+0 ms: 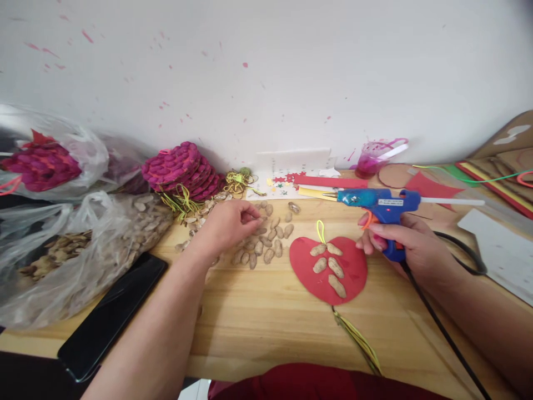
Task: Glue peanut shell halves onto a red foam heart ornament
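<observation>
White wall (pink flecks) behind wood table.

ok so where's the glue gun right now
In the head view the blue glue gun is at the right of the wooden table, held in the right hand, just above and right of the red heart-shaped piece.

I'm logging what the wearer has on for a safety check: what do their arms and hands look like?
Both forearms are bare, with no sleeves showing. The left hand and right hand wear no gloves; no rings or watch are visible. A dark red garment shows at the bottom edge.
</observation>
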`<state>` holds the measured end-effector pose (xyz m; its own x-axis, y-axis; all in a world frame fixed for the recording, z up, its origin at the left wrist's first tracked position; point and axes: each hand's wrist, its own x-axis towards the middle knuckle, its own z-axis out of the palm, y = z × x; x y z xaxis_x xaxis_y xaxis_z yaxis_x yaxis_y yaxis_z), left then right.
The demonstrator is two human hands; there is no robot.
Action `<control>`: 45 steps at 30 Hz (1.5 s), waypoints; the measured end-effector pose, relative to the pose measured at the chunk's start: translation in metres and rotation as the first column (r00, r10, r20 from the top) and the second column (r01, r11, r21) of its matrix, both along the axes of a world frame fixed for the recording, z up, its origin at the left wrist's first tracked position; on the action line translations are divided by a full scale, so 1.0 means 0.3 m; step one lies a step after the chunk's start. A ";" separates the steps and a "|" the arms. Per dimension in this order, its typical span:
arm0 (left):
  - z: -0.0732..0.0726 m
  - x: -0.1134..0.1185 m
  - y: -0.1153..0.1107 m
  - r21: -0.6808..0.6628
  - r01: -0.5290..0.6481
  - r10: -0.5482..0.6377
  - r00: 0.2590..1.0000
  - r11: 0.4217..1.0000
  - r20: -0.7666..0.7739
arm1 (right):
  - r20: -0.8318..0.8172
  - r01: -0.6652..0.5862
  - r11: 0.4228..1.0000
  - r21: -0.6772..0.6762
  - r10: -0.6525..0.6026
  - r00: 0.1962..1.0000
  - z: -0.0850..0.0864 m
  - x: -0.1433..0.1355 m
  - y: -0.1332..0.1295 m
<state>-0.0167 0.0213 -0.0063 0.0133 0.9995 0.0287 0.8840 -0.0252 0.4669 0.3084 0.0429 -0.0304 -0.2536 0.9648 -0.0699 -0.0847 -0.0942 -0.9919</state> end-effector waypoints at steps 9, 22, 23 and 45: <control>0.016 -0.059 -0.002 0.138 -0.056 0.057 0.998 0.989 -0.005 | 0.002 0.003 1.000 -0.025 -0.003 1.000 0.000 0.001 -0.001; -0.005 -0.081 0.014 -0.020 0.068 -0.069 0.996 0.997 -0.048 | 0.020 0.022 0.999 -0.031 -0.022 1.000 0.005 0.000 -0.006; -0.006 -0.083 0.014 -0.003 0.066 -0.066 0.996 0.998 -0.056 | 0.016 0.028 0.999 -0.026 -0.028 0.999 0.006 -0.002 -0.007; 0.160 -0.068 -0.252 0.131 0.038 -0.034 0.999 0.991 -0.038 | -0.048 0.000 1.000 0.028 0.001 0.999 -0.017 0.003 0.011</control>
